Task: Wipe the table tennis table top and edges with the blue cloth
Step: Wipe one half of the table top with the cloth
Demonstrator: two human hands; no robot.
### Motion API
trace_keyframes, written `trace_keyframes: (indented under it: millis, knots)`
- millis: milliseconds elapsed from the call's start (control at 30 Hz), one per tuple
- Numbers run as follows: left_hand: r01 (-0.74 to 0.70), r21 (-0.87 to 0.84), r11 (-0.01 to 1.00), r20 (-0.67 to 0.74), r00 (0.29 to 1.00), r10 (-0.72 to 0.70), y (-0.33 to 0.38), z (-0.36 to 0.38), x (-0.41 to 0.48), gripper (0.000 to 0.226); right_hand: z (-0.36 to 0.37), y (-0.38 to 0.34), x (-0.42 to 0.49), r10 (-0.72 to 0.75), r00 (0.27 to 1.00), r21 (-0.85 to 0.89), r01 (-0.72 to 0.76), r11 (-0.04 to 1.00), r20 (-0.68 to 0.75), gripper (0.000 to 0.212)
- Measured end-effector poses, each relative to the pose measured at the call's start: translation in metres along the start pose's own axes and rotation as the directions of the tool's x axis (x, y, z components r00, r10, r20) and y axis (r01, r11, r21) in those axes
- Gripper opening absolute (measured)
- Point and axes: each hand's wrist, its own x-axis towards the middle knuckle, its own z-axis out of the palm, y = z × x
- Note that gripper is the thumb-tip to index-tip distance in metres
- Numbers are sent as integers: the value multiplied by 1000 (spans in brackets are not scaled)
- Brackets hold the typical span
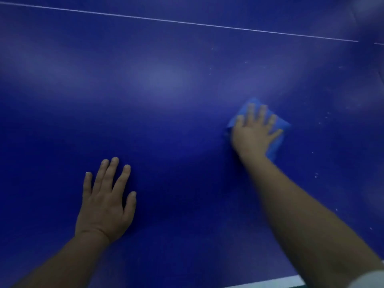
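The dark blue table tennis table top (pixel 166 125) fills the view. My right hand (pixel 254 132) lies flat with spread, straight fingers on the lighter blue cloth (pixel 279 125), pressing it onto the table at the right of centre. The cloth shows around the fingers and beside the wrist; most of it is hidden under the palm. My left hand (pixel 106 201) rests flat on the bare table at the lower left, fingers straight and slightly spread, holding nothing.
A thin white line (pixel 187 22) crosses the table at the top. The table's white near edge stripe (pixel 268 282) shows at the bottom right. Small pale specks (pixel 316 175) dot the surface to the right of the cloth.
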Motion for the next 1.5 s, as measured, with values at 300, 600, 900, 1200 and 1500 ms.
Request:
trace_keyframes:
  millis: [300,600,900,1200,1500]
  knots:
    - [17,-24,1000,-95,995,-19,4,-8,26,70,-3,28,30,-368,929,-96,369,924,34,62]
    - [176,-119,977,-142,971,-192,32,-8,138,74,28,-57,-32,-514,858,-45,514,857,12,64]
    - [194,-68,979,-97,975,-200,30,-8,141,70,-12,28,78,-1,1000,-43,0,999,-10,66]
    - [174,-30,984,-117,977,-177,31,-7,139,67,47,-205,-25,-787,610,-52,792,608,94,61]
    - [184,-18,983,-96,978,-185,33,-9,139,66,-18,-47,187,-27,999,-82,25,996,-33,60]
